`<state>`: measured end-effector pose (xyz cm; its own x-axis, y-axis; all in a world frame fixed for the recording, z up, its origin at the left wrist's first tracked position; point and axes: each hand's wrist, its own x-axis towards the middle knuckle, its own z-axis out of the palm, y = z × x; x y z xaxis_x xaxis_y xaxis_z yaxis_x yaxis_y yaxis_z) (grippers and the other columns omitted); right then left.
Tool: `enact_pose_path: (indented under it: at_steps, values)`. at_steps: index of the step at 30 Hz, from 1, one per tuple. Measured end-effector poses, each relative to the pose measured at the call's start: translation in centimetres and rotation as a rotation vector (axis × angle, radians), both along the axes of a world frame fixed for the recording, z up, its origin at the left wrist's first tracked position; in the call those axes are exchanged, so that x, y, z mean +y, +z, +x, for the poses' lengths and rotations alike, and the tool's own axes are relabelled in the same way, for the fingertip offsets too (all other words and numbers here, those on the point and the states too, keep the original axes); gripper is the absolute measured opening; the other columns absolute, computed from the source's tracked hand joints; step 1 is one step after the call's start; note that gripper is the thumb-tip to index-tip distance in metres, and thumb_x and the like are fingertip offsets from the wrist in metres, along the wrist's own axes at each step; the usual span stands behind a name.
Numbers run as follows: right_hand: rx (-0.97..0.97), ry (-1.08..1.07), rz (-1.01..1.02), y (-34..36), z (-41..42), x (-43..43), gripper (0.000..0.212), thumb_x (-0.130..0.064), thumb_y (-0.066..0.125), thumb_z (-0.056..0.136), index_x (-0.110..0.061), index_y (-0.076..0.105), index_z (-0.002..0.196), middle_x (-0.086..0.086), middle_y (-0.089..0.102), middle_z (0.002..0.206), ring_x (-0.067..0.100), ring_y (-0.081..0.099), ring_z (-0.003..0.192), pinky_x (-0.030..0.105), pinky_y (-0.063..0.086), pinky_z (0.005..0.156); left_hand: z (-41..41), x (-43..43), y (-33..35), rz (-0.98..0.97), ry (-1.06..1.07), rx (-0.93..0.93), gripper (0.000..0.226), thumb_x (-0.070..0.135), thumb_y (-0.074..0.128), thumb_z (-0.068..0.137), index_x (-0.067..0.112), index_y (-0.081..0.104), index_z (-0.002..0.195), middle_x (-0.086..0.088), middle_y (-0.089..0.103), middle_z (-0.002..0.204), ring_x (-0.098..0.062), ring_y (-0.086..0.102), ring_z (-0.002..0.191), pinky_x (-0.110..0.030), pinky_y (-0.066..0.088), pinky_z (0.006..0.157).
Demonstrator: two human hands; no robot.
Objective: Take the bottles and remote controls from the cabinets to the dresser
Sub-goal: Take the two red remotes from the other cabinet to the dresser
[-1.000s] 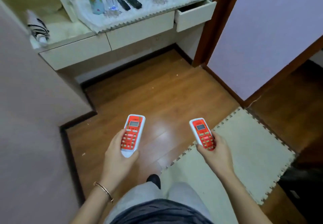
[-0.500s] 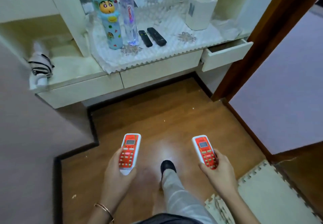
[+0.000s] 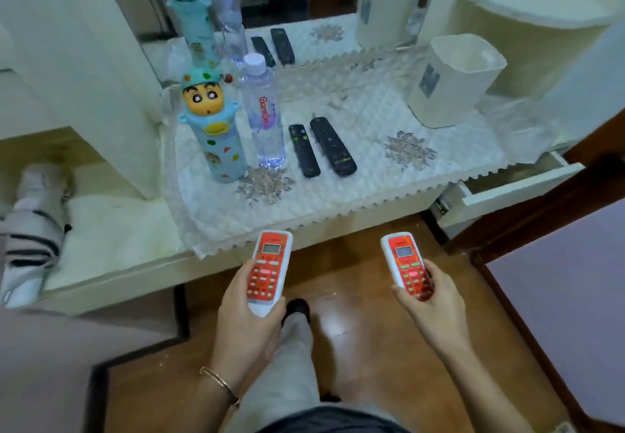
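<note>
Left hand grips red remote; right hand grips second red remote, before dresser.

Single head-worn wide-angle view, angled forward and down: dresser top close at 12 o'clock, wood floor directly below.
</note>
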<state>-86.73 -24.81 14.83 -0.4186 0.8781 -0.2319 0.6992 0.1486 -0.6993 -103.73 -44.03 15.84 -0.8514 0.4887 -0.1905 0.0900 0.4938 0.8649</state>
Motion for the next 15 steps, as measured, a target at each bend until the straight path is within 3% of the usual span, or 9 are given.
enact_pose_path:
  at_steps: [3,6,10,12,15]
  values:
    - [-0.007,-0.032,-0.006,-0.4,-3.1,2.6,0.067,-0.031,0.074,0.074,-0.016,0.047,0.133,0.005,0.058,0.123,0.018,0.06,0.103,0.035,0.051,0.091,-3.7,3.7,-0.5,0.022,-0.075,-0.032,0.065,0.02,0.072,0.063,0.033,0.048,0.122,0.012,0.06,0.106,-0.008,0.059,0.095,-0.025,0.044,0.084]
    - [-0.002,-0.047,0.02,0.5,-6.0,5.7,0.061,-0.028,0.074,0.073,-0.02,0.05,0.128,-0.001,0.059,0.112,0.013,0.058,0.095,0.028,0.047,0.082,-6.9,7.9,-0.2,0.002,-0.143,-0.021,0.056,0.027,0.066,0.059,0.048,0.045,0.106,0.027,0.06,0.094,0.001,0.059,0.088,-0.017,0.045,0.079]
    - [0.009,-0.1,0.029,0.9,-8.0,10.3,0.057,-0.033,0.074,0.07,-0.023,0.055,0.123,0.001,0.062,0.109,0.016,0.061,0.099,0.033,0.05,0.083,-9.9,13.3,-0.4,-0.057,-0.252,0.057,0.075,0.045,0.059,0.058,0.028,0.044,0.13,0.006,0.058,0.117,-0.021,0.055,0.109,-0.041,0.045,0.097]
    - [-0.013,-0.126,0.034,0.7,-8.5,12.5,0.059,-0.038,0.073,0.068,-0.021,0.055,0.122,0.002,0.061,0.108,0.017,0.06,0.099,0.036,0.052,0.084,-10.4,16.0,-0.4,-0.068,-0.261,0.078,0.082,0.049,0.053,0.056,0.021,0.043,0.132,0.007,0.051,0.115,-0.023,0.05,0.113,-0.031,0.037,0.097]
    - [-0.061,-0.147,-0.004,-0.2,-8.6,16.0,0.064,-0.044,0.072,0.066,-0.018,0.056,0.122,0.005,0.061,0.109,0.019,0.062,0.096,0.039,0.054,0.084,-10.7,19.9,-0.3,-0.063,-0.218,0.1,0.086,0.05,0.049,0.054,0.015,0.044,0.132,0.007,0.046,0.111,-0.023,0.043,0.113,-0.014,0.024,0.086]
